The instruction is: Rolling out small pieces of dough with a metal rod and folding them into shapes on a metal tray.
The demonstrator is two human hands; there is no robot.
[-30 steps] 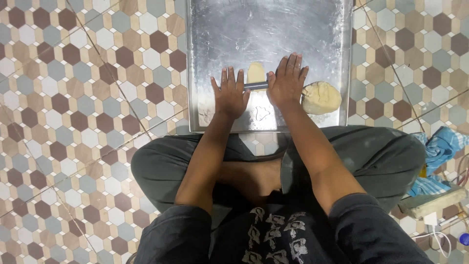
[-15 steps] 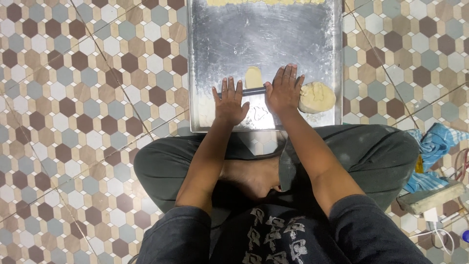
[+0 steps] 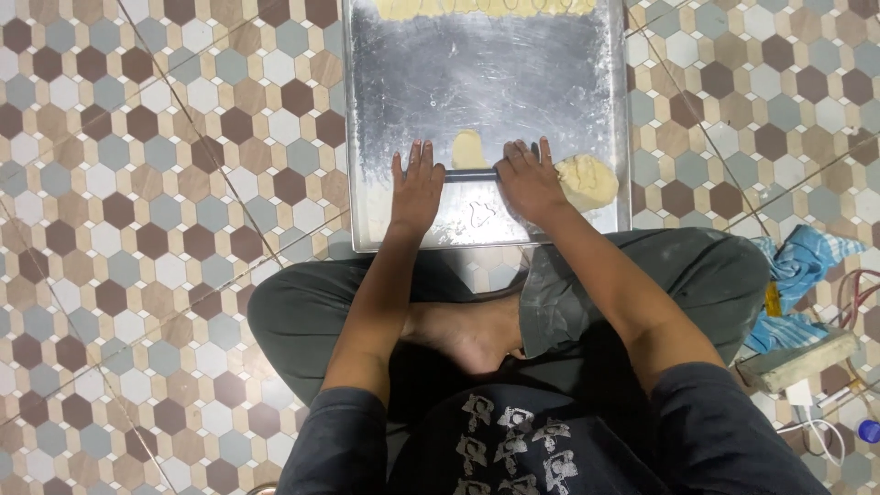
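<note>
since a second ago your hands have pushed the thin metal rolling rod a little further up the baking tray, and the small dough piece now shows more fully beyond the rod.

head view: your left hand lies flat, fingers spread and straight, palm pressing on the rod's left end rather than closing round it. your right hand is just as flat and open on the right end. both press from above so the rod can turn freely under your palms. the rod lies crosswise near the tray's near edge, touching the small dough piece. a larger lump of dough sits just beside your right hand, kept within reach. a strip of rolled dough lines the far edge. the tray rests on the hexagon-tiled floor in front of your crossed legs.
</note>
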